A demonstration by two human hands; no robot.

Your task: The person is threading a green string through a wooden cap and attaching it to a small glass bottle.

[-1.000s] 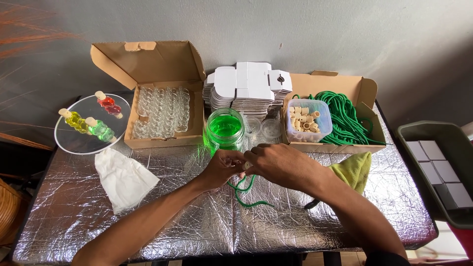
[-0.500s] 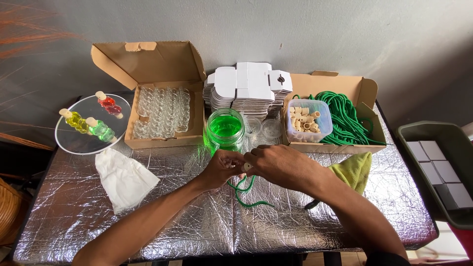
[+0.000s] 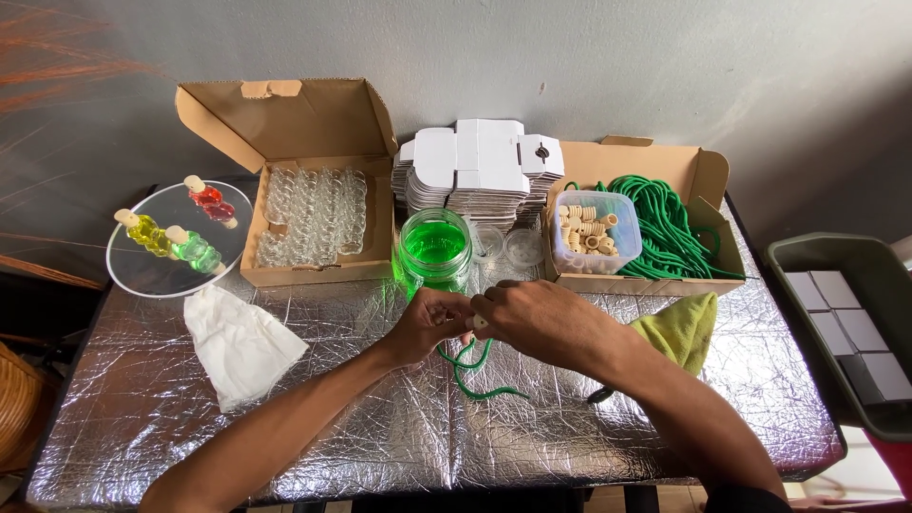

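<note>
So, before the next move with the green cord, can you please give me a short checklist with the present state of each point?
1. Both hands meet at the work: ok. The left hand and right hand are together at the middle of the foil-covered table.
2. Green cord is in hand: ok, it hangs in loops below the fingers.
3. A small light piece shows between the fingertips: cannot tell what it is.
4. Jar of green liquid stands upright: ok, but it is just behind the hands.
5. Tub of beige rings is supplied: ok, it sits in the right-hand cardboard box.
6. Yellow-green cloth is beside the right forearm: ok.
</note>
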